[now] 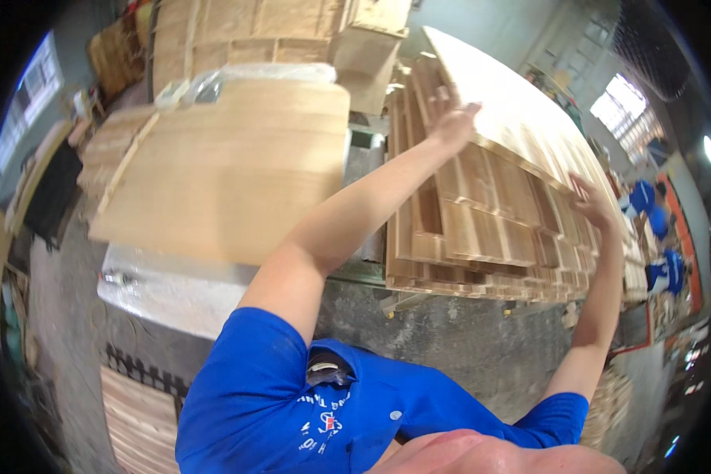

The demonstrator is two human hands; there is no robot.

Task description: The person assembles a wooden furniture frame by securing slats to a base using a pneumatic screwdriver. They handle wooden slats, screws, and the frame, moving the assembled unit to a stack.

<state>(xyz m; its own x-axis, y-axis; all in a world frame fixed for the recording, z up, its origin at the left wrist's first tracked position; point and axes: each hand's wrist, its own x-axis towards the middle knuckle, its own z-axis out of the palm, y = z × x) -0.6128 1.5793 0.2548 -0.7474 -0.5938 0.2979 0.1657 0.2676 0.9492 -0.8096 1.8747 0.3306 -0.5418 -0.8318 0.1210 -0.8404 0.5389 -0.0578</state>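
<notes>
A broad, pale wooden panel (521, 99) lies tilted on top of a stack of wooden panels (490, 237), its upper face washed out by glare. My left hand (453, 126) is at the panel's left edge, thumb over the top and blurred fingers beside the edge. Farther right, my right hand (595, 207) holds the panel's near edge, its fingers partly smeared by motion. Both arms reach forward, apart from each other. Beneath the top panel, the stacked boards sit unevenly, with stepped edges and gaps between them.
Left of the stack, a large wooden panel (284, 158) rests on a plastic-wrapped pile (166, 288). Tall wooden crating (245, 28) stands behind it. Striped boards (141, 419) lie at the lower left. People in blue (648, 197) are at the far right.
</notes>
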